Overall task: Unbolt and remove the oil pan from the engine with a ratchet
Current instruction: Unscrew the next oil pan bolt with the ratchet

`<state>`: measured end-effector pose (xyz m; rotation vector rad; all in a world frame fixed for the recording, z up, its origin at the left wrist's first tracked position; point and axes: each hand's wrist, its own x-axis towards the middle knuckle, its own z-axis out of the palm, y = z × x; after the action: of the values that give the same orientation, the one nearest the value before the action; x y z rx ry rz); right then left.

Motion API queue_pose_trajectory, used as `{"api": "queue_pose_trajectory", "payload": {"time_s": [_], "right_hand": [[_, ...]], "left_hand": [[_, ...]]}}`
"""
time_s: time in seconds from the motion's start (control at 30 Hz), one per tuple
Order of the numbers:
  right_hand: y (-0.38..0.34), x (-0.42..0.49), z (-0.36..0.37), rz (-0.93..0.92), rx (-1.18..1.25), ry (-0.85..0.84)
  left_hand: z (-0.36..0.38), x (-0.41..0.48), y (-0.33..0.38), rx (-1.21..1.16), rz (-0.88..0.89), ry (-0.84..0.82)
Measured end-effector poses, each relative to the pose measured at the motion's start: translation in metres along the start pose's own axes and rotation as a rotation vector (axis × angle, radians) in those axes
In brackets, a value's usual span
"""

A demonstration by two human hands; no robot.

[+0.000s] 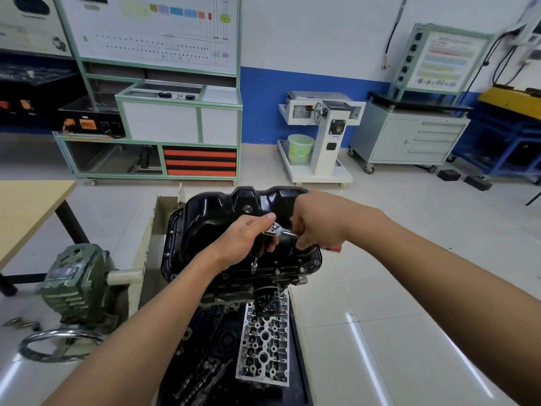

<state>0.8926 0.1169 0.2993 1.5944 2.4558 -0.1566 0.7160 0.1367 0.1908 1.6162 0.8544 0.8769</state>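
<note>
1. Chrome socket extension [254, 262] stands on the near flange of the black stamped-steel oil pan [222, 212], 6 o'clock of left hand [248, 238], whose fingers wrap it.
2. Right hand [319, 222]: fingers grip the silver ratchet [278, 230] handle, long axis 9-to-4 o'clock.
3. Pan not yet off the dark engine block [263, 281].

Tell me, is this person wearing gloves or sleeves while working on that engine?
No gloves: the left hand and right hand are bare. Both forearms are bare too, with no sleeve in view. I see no watch, bracelet or ring.
</note>
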Motion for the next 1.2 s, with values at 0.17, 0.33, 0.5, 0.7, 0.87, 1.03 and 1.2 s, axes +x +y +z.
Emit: {"api": "queue_pose_trajectory", "payload": {"time_s": [0.17,0.33,0.5,0.7,0.87,1.03,1.2], "right_hand": [[-0.008,0.012,0.003,0.004,-0.168,0.345],[-0.005,0.028,0.012,-0.079,0.046,0.424],[0.004,0.022,0.019,-0.218,0.257,0.386],[0.009,0.007,0.006,-0.041,-0.023,0.312],[-0.013,-0.012,0.001,-0.047,0.071,0.109],[-0.048,-0.017,0.024,-0.124,0.259,0.102],[-0.036,-0.019,0.013,-0.127,0.272,0.040]], "left_hand": [[-0.002,0.001,-0.002,-0.024,0.019,-0.045],[0.000,-0.001,-0.005,-0.028,0.023,-0.080],[-0.001,-0.004,-0.005,-0.064,0.023,-0.038],[0.005,0.000,-0.003,-0.143,-0.045,0.054],[0.005,0.002,-0.007,-0.187,-0.048,0.068],[0.007,0.001,-0.009,-0.165,-0.044,0.044],[0.005,-0.004,-0.002,-0.168,-0.035,0.021]]}}
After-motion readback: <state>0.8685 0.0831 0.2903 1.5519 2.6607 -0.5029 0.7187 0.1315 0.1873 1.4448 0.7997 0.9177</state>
